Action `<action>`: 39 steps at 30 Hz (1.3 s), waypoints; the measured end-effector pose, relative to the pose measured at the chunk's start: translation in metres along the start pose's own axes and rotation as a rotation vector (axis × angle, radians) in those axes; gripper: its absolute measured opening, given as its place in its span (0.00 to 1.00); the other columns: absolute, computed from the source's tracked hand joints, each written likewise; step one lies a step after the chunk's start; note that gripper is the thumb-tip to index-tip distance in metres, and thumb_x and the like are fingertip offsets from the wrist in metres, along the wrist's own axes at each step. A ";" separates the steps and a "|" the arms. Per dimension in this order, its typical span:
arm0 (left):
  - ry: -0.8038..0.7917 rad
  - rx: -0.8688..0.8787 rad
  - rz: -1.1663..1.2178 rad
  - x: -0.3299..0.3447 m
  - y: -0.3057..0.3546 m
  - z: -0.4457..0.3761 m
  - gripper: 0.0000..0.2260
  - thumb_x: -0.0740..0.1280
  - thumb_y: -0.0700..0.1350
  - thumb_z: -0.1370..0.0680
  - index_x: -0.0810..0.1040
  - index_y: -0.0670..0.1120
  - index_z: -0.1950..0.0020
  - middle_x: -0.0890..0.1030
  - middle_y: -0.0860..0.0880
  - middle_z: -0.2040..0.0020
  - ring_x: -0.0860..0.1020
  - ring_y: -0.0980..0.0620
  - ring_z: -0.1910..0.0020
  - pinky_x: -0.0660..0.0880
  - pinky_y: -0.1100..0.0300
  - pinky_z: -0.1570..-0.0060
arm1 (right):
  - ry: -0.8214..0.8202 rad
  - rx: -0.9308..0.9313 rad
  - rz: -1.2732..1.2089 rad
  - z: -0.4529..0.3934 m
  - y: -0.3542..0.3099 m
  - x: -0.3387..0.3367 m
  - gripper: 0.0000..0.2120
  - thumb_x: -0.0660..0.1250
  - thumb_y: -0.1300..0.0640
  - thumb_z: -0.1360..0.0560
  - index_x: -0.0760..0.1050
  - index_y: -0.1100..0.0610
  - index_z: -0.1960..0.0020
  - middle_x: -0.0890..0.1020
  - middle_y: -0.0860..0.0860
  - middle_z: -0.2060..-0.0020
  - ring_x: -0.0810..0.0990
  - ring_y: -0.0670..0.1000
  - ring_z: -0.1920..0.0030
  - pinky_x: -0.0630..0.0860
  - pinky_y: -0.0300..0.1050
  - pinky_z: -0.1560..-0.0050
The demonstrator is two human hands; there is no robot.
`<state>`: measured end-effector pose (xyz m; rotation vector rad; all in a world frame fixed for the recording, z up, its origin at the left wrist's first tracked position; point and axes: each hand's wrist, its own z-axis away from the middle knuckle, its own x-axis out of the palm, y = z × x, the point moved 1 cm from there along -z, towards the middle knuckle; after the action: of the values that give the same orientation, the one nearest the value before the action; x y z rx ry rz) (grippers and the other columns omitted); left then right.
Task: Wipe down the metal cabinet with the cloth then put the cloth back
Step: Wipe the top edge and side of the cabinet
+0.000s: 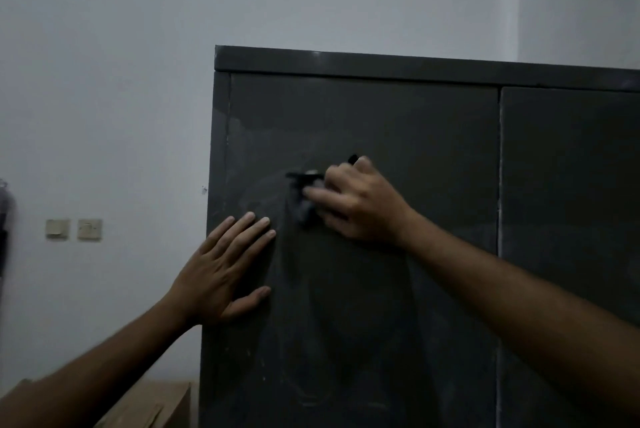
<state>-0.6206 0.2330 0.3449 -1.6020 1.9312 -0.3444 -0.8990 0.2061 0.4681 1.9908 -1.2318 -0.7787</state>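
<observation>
Right hand (pixel 353 202) grips the dark cloth (pixel 306 197) against the metal cabinet (pixel 381 116) door; left hand (pixel 221 271) presses flat, fingers (pixel 252 230) straight.

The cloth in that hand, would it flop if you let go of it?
Probably floppy: the cloth bunches and creases under the right hand. It looks small and likely light. Let go, it would likely slide down the upright cabinet door.
</observation>
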 end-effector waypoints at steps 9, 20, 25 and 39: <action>0.013 0.016 0.016 0.003 -0.003 0.003 0.35 0.57 0.65 0.19 0.64 0.43 0.21 0.63 0.42 0.20 0.57 0.43 0.19 0.52 0.47 0.20 | -0.032 -0.025 0.003 -0.015 -0.021 0.003 0.18 0.65 0.49 0.24 0.77 0.55 0.36 0.77 0.57 0.51 0.75 0.57 0.55 0.70 0.52 0.55; 0.079 0.039 0.008 0.007 -0.005 0.005 0.31 0.59 0.63 0.19 0.66 0.44 0.22 0.70 0.42 0.24 0.63 0.44 0.22 0.59 0.46 0.23 | -0.026 -0.055 0.035 -0.046 -0.029 0.011 0.18 0.64 0.49 0.23 0.77 0.55 0.36 0.78 0.58 0.51 0.75 0.57 0.54 0.70 0.53 0.55; 0.124 0.037 0.017 0.010 -0.005 0.007 0.31 0.60 0.62 0.19 0.66 0.45 0.22 0.70 0.43 0.24 0.64 0.45 0.22 0.60 0.47 0.23 | 0.138 0.518 0.112 -0.077 0.016 0.007 0.17 0.65 0.48 0.24 0.78 0.53 0.38 0.77 0.57 0.54 0.77 0.59 0.57 0.67 0.52 0.55; 0.132 0.037 0.024 0.010 -0.003 0.009 0.29 0.60 0.61 0.18 0.70 0.44 0.24 0.70 0.44 0.24 0.64 0.45 0.22 0.58 0.50 0.22 | 0.201 0.468 0.055 -0.123 -0.019 0.027 0.17 0.65 0.48 0.25 0.79 0.55 0.40 0.77 0.58 0.54 0.76 0.59 0.57 0.68 0.51 0.56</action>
<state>-0.6137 0.2247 0.3364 -1.5658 2.0289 -0.4839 -0.7846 0.2150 0.5234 2.3219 -1.4341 -0.2640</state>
